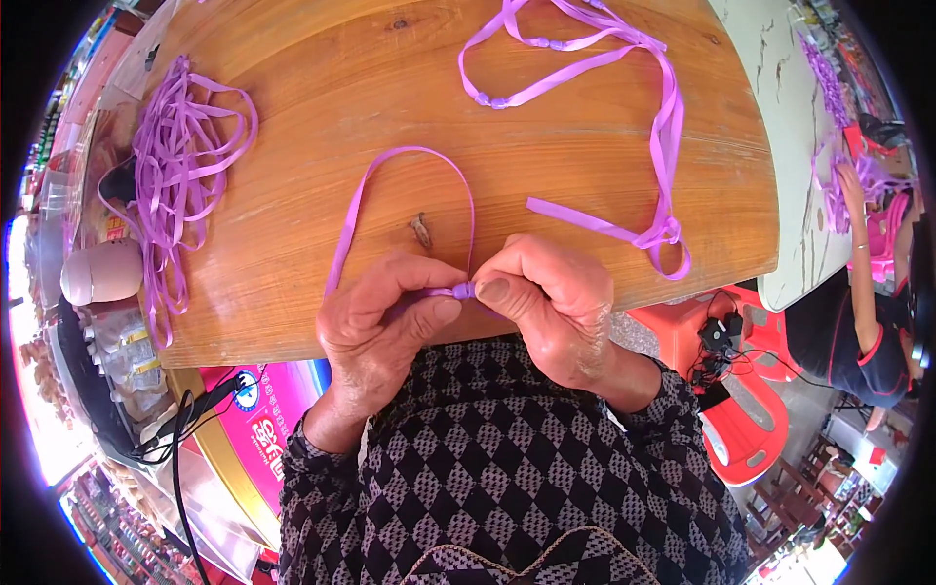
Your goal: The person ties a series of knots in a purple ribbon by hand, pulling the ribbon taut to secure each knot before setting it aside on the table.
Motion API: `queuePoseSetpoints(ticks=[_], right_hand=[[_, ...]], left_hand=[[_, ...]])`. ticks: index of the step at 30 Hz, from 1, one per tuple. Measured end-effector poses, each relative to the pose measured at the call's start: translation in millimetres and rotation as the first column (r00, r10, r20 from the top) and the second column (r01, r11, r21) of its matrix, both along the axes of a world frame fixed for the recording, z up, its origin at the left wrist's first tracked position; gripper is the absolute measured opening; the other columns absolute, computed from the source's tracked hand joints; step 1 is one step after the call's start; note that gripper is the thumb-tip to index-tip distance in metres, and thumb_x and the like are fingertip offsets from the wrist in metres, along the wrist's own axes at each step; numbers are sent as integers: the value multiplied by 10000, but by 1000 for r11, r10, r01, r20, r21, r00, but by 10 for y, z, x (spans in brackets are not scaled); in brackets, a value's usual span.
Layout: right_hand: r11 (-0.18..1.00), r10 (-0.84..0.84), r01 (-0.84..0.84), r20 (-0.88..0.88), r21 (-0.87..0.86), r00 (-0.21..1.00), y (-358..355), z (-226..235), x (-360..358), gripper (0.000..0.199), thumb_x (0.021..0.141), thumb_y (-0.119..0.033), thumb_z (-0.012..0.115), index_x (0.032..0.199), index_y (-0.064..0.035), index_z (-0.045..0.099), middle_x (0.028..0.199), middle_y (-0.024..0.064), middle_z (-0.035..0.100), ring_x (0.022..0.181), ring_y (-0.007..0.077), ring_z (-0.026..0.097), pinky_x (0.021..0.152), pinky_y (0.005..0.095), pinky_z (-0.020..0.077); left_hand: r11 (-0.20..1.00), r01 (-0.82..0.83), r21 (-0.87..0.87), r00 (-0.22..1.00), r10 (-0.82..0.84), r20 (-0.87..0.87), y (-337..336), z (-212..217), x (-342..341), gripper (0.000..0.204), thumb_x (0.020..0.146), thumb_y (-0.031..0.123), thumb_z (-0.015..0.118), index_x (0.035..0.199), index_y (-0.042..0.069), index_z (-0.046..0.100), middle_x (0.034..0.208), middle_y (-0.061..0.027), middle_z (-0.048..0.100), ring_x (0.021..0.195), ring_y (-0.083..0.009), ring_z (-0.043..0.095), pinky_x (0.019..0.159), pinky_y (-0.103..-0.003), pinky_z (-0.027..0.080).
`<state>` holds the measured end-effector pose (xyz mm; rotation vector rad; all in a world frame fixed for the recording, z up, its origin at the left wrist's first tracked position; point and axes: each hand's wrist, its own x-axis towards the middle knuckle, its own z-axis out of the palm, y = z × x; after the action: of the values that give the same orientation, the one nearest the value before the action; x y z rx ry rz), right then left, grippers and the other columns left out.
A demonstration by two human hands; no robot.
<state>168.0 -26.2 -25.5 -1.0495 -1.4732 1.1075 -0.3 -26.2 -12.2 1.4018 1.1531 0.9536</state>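
Note:
Close in front of me, at the near edge of the wooden table, my left hand pinches a purple ribbon between thumb and fingers. A small purple clasp sits on the ribbon between my two hands. My right hand grips at the clasp's right side, its thumb and forefinger pressed together there. From my hands the ribbon rises in one loop over the table. The ends inside my fingers are hidden.
At the left lies a heap of purple ribbons beside a pale rounded object. More ribbon with clasps stretches along the right. A co-worker's arm reaches over a white marbled table. Cables hang over red stools.

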Motion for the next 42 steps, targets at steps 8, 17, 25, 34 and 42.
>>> queuePoseSetpoints(ticks=[8,17,25,34,42], right_hand=[[998,61,-62,29,23,998,24,44,9,125,804,-102,616,743,-6,562,615,48,504,551,138,476,513,262,364],[965,187,-202,-102,-168,977,-10,61,71,192,800,-148,622,706,6,556,615,50,507,543,150,471,495,259,349],[973,214,-212,3,-90,977,2,91,96,248,842,-224,581,736,-1,560,608,32,515,520,108,474,475,237,362],[977,157,-183,-201,-114,967,-9,137,62,227,851,-204,568,780,10,542,629,36,488,510,92,451,467,219,360],[995,100,-99,-113,13,988,-32,11,1,241,844,-207,574,740,7,539,586,37,468,488,109,443,445,240,338]], left_hand=[[899,92,428,967,21,-253,-7,48,29,202,675,40,697,856,-1,621,744,-91,579,641,-214,557,559,-273,439],[767,195,611,954,-6,-298,55,12,44,238,602,18,702,823,3,612,711,-83,567,578,-223,545,477,-301,421],[823,193,534,973,-92,-210,115,48,17,226,622,26,704,828,6,611,723,-92,578,583,-215,553,491,-299,430],[891,125,437,992,-96,-86,33,81,79,98,798,58,613,860,-15,595,753,-106,591,662,-218,570,585,-294,456],[903,-15,428,999,2,32,-7,-53,142,66,830,56,574,827,-10,572,730,-95,570,616,-200,536,558,-284,429]])
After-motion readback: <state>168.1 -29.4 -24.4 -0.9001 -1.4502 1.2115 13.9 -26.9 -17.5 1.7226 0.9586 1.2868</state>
